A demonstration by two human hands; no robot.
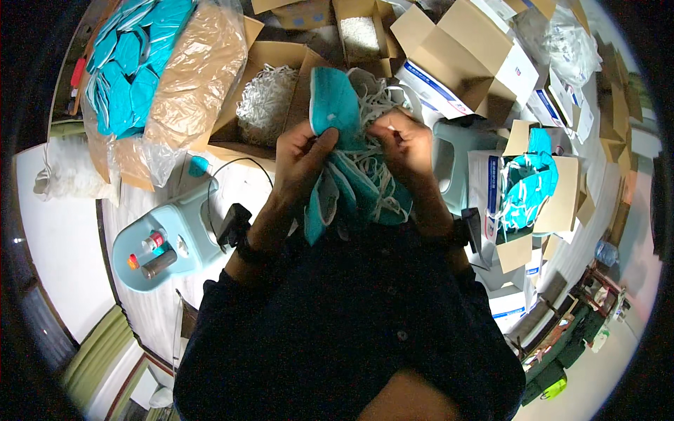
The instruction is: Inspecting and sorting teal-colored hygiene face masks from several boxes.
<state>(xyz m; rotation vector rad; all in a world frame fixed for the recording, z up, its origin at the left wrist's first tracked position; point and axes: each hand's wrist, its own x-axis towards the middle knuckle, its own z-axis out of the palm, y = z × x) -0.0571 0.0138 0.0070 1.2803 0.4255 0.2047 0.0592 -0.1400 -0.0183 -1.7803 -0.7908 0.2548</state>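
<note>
A teal cup-shaped face mask (pixel 330 95) with a white edge is held up in front of my chest. My left hand (pixel 303 153) is closed on its lower edge, thumb in front. My right hand (pixel 406 144) is closed in a pinch at the mask's right side, among thin white straps (pixel 375 105); its fingertips are partly hidden. Below and between both hands hangs a bunch of similar teal masks (pixel 361 193), their white straps tangled over them.
At the back left, a plastic-lined box holds many teal pieces (pixel 130 77). A carton of white straps (pixel 267 98) stands ahead. An open box of strapped masks (pixel 526 186) is at right. A light-blue stool (pixel 123 263) with bottles stands left; another stool (pixel 449 165) is at right.
</note>
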